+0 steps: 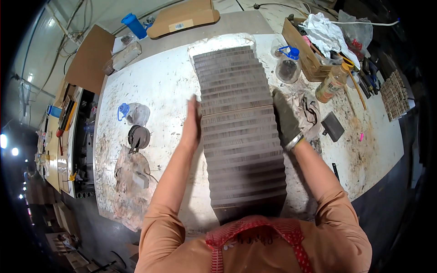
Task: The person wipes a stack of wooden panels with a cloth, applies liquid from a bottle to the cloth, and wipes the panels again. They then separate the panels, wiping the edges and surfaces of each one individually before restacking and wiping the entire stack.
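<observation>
A long dark grey ribbed stack point(241, 123), made of many overlapping flat pieces in stepped rows, runs from my body toward the far side of the table. My bare left hand point(193, 123) lies along its left side, fingers stretched out and seen nearly edge-on. On the right side, my right hand point(287, 119) wears a dark grey-green glove and rests flat against the stack with its fingers extended. The palms and the exact contact are hidden. Under the far end of the stack shows a white wrapped pad point(221, 40).
The stained white table point(168, 82) holds a lidded jar point(288, 68), a bottle point(331, 84), a crumpled cloth point(307, 111) and a dark block point(333, 127) on the right. At left are a round dark pot point(139, 137) and a dirty rag point(129, 191). A wooden box point(304, 57) stands far right.
</observation>
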Motion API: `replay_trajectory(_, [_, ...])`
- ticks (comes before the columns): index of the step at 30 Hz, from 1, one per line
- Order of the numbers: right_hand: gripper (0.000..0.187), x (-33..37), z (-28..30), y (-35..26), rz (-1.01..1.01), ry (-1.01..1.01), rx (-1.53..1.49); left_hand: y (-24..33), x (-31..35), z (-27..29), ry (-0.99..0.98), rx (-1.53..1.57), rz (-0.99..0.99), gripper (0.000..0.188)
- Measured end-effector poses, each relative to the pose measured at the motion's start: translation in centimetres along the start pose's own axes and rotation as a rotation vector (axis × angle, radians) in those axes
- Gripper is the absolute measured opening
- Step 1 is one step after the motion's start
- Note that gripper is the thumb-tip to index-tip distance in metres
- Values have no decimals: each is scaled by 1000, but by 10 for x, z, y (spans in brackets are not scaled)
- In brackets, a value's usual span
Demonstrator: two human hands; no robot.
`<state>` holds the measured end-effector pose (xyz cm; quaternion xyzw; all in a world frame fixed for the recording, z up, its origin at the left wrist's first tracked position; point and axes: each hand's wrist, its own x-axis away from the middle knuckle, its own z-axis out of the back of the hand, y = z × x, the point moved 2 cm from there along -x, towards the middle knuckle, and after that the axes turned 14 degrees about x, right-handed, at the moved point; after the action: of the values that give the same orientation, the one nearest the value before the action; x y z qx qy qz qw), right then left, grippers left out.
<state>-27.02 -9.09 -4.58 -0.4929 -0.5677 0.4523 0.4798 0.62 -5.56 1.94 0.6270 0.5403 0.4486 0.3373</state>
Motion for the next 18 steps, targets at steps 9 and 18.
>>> replay_trajectory(9, [65,-90,-26,-38,-228,-298,-183,9,-84,-4,74,100,170,94])
replay_trajectory(18, [59,-103,-19,-21,37,-200,272,27,-61,-24,132,71,134,88])
